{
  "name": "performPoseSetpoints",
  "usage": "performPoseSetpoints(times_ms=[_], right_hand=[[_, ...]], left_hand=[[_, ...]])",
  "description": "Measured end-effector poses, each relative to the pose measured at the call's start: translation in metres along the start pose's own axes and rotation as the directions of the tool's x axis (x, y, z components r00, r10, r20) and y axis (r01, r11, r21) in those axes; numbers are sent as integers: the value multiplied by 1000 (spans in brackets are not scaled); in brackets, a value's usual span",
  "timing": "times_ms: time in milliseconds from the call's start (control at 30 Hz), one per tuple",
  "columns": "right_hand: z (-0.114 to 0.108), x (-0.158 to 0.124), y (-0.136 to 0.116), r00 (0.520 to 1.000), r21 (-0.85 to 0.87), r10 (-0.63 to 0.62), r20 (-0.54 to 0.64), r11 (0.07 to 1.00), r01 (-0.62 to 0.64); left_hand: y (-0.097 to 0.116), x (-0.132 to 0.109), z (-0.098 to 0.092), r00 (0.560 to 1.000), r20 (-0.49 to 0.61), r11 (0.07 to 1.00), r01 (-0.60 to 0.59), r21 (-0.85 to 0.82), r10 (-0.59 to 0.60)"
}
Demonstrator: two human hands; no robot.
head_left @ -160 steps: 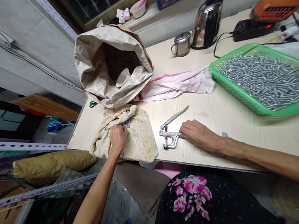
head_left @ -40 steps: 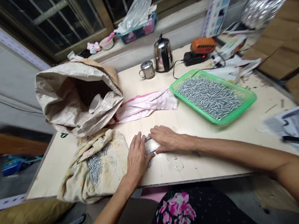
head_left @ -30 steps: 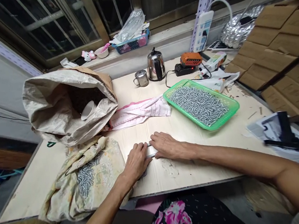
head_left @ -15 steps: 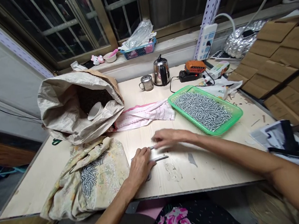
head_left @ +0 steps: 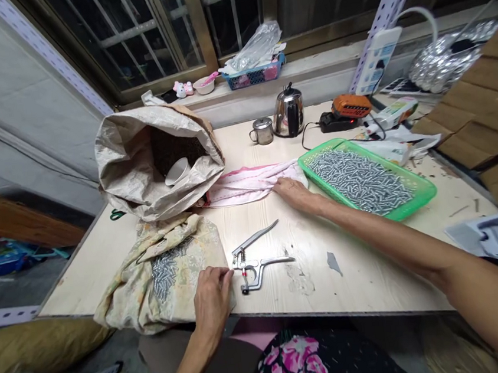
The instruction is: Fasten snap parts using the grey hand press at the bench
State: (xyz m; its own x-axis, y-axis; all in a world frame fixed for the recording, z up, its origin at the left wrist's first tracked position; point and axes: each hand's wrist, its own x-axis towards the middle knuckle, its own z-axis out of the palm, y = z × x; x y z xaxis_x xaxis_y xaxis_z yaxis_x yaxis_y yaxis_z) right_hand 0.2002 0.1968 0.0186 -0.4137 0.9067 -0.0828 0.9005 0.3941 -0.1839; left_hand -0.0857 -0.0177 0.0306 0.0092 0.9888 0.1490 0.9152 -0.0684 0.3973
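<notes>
Metal snap pliers (head_left: pixel 254 269) lie on the table with their handles spread, touched by neither hand's palm. My left hand (head_left: pixel 211 294) is just left of the pliers, at the edge of a floral cloth (head_left: pixel 202 245); its fingers are bent together, and whatever they hold is too small to make out. On the cloth lies a pile of small metal pieces (head_left: pixel 164 275). Farther forward, my right hand (head_left: pixel 293 193) rests its curled fingertips on a pink and white towel (head_left: pixel 249 185), beside a green basket (head_left: pixel 428 194) full of similar metal pieces.
An open sack (head_left: pixel 123 170) with a white bowl (head_left: pixel 178 171) inside stands at the back left. Behind the towel are a metal cup (head_left: pixel 263 131), a kettle (head_left: pixel 288 111) and an orange battery (head_left: pixel 351 106) on a charger. Cardboard boxes (head_left: pixel 481 108) are stacked at the right.
Both hands have left the pliers, which now show fully. My right hand has moved forward onto the towel, my left hand back toward the cloth. The camera view has shifted left.
</notes>
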Motion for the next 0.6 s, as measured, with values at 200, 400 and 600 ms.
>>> performPoseSetpoints(times_ms=[200,400,600], right_hand=[[4,4,-2,999,-69,7,-45,998,-10],[-14,-24,-10,935,-41,-204,-290,979,201],[-21,-69,-45,908,480,-155,-390,807,344]], left_hand=[[24,1,-5,972,158,977,152,150,-175],[47,14,-4,887,338,944,256,209,-315],[40,33,-5,794,522,948,232,216,-313]])
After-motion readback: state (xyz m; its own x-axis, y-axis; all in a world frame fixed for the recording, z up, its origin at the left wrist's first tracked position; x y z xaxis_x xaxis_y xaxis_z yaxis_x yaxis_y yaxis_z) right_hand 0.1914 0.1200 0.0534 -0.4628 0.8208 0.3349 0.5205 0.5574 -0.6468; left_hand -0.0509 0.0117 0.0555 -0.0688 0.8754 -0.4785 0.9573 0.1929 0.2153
